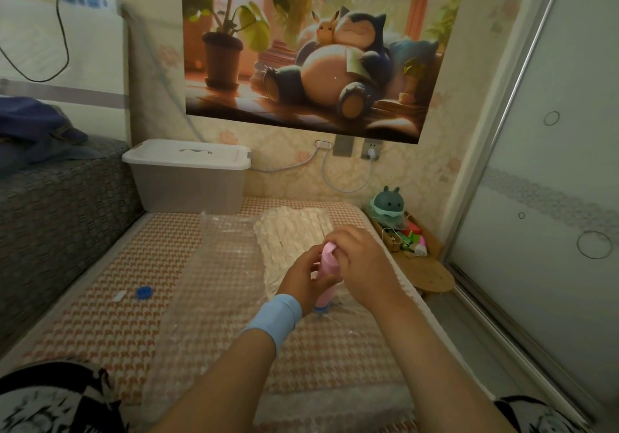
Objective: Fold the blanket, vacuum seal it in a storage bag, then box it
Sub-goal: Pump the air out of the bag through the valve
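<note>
Left hand gripping the pink pump, right hand clutching its top, blanket bagged in the storage bag near the bed's right edge; tilting it would likely leak air.

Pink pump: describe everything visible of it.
The pump is a slim pink cylinder, plastic-looking, standing roughly upright on a blue fitting on the clear bag. The left hand grips its body; the right hand curls over its top. Fingers hide much of it.
</note>
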